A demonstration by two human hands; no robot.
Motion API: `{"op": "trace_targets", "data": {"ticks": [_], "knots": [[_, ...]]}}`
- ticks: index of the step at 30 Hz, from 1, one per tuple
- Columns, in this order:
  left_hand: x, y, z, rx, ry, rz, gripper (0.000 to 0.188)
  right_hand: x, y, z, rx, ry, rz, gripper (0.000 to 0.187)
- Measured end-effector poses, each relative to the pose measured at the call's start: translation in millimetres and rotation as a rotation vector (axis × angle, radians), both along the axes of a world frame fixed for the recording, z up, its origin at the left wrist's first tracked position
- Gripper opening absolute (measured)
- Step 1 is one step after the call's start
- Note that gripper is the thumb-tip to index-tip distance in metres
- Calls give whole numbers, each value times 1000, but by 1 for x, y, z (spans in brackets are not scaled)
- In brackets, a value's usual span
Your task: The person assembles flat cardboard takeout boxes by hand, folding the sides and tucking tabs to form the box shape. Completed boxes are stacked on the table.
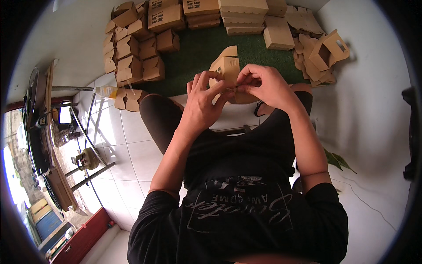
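A brown cardboard box (230, 68), partly folded with one flap standing up at its far end, is between my hands above my knees. My left hand (203, 102) grips its near left side, thumb and fingers bent against the card. On the near right edge, my right hand (269, 87) pinches the card between thumb and fingertips. The fingers of both hands almost meet at the box's near edge and hide the fold there. The lower part of the box shows beneath my hands.
Small folded cardboard boxes (129, 46) are stacked at the far left. Larger flat boxes (246, 9) form piles at the back, on green artificial turf (193, 48). Loose cardboard boxes (324, 53) heap at the far right. A bottle of yellow liquid (105, 92) is at left.
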State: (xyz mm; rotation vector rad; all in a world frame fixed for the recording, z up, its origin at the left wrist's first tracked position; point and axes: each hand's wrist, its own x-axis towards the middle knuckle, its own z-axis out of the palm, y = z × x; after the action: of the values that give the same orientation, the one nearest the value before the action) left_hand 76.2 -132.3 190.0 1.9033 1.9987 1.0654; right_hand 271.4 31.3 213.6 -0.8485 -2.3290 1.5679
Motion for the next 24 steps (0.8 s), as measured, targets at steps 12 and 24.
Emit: {"op": "trace_targets", "data": {"ticks": [12, 24], "knots": [[-1, 4, 10, 15, -55, 9, 18, 0, -9, 11, 34, 86, 4, 17], [0, 8, 21, 48, -218, -20, 33, 4, -15, 25, 49, 159, 67, 23]]}}
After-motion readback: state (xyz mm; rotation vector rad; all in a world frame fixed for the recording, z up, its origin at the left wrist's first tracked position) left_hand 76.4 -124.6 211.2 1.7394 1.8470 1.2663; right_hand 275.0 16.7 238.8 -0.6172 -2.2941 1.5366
